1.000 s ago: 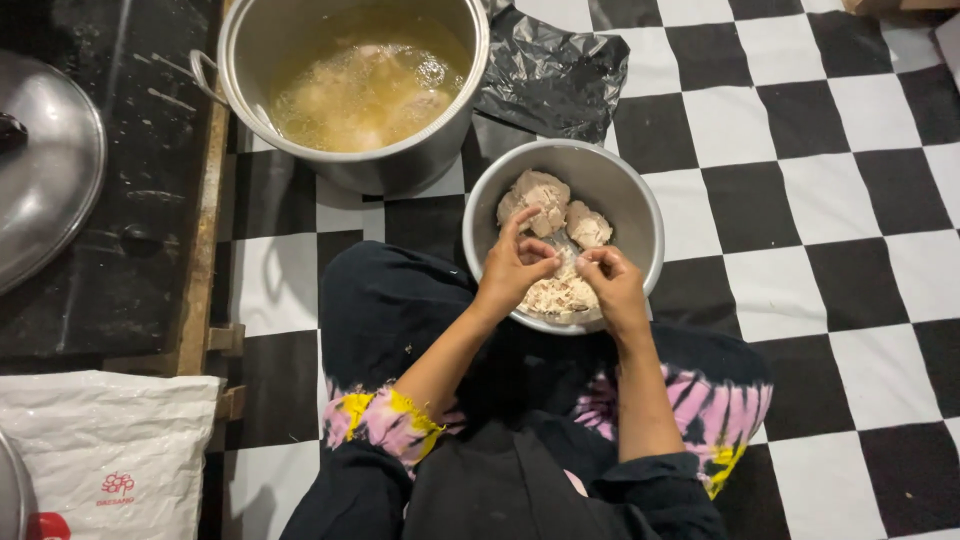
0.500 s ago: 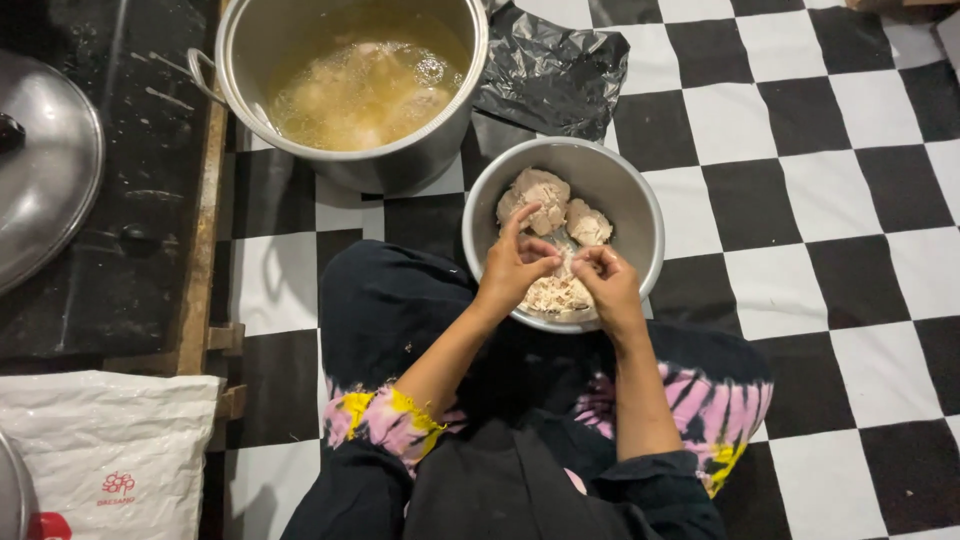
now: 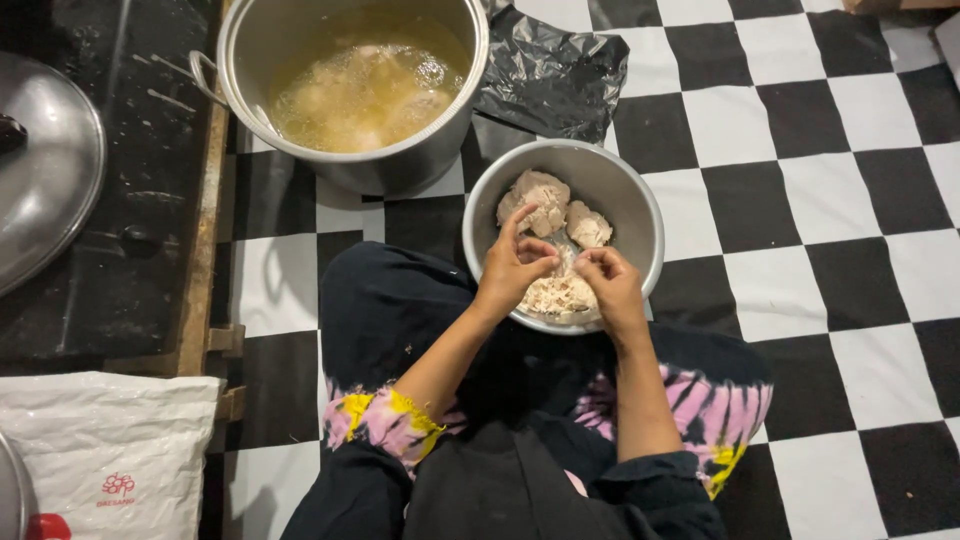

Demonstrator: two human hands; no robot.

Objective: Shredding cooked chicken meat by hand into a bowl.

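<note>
A round metal bowl [image 3: 632,200] rests against my knees on the checkered floor. It holds pale cooked chicken chunks [image 3: 545,197] at the back and a heap of shredded chicken [image 3: 558,295] at the front. Over the heap, my left hand [image 3: 513,268] and my right hand [image 3: 610,288] meet, fingers pinched on a small piece of chicken between them. Both forearms reach forward from my lap.
A large metal pot [image 3: 352,90] of yellowish broth with pieces in it stands just beyond the bowl, left. A crumpled black plastic bag [image 3: 555,75] lies beside it. A metal lid [image 3: 45,180] sits on the dark surface far left. A white plastic bag [image 3: 105,455] lies bottom left.
Both hands have stayed over the bowl, fingers working the chicken piece slightly; the shredded heap and pot are unmoved.
</note>
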